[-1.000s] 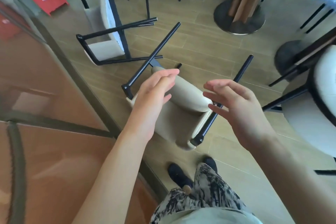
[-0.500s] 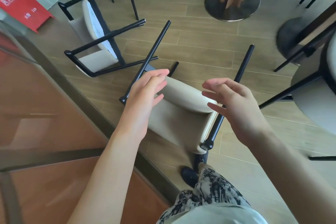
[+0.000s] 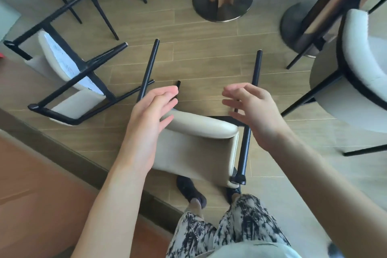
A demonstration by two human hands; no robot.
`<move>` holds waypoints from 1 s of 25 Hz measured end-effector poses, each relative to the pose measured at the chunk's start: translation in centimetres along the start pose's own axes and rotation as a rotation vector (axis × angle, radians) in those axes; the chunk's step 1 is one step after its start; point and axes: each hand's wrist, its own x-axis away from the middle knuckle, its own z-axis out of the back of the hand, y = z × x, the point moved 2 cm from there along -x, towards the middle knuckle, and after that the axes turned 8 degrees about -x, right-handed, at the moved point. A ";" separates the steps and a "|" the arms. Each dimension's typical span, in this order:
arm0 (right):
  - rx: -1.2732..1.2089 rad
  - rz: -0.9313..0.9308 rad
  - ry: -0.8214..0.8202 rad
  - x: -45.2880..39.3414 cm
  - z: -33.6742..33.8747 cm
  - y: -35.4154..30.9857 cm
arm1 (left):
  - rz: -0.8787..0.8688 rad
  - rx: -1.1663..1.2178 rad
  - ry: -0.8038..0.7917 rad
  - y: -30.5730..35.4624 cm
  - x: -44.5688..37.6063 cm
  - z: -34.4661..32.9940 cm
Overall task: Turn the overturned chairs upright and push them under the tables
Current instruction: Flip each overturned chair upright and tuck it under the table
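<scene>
Cream leatherette covers the overturned black-metal-framed chair (image 3: 201, 144) lying on the wood-look plank floor (image 3: 209, 63) right at the person's feet, its thin legs pointing away toward the round steel table base (image 3: 223, 9). Both hands hover above it, apart from the frame: the left hand (image 3: 149, 115) with fingers straight and close together, the right hand (image 3: 254, 111) with fingers spread and loosely bent, holding nothing. They seem poised to take a leg or the seat edge on either side for the lift. A second overturned cream chair (image 3: 69, 88) lies to the left. Against the frame half a second back, the view has swung rightward and closer, so the chair legs now point nearly straight ahead, while the hands keep much the same pose.
</scene>
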 end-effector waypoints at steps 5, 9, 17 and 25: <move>0.047 -0.041 0.148 -1.4 -2.8 5.2 | 0.016 -0.047 -0.161 -1.8 -4.5 2.0; 0.199 -0.094 0.202 -3.5 -4.1 9.6 | 0.055 -0.057 -0.212 -4.8 -7.4 2.8; 0.528 -0.269 0.137 -9.7 -2.5 20.6 | 0.145 0.038 -0.132 -12.7 -11.0 2.0; 1.181 -0.679 -0.231 -13.5 -0.3 38.1 | 0.217 0.084 0.001 -20.5 -12.0 0.7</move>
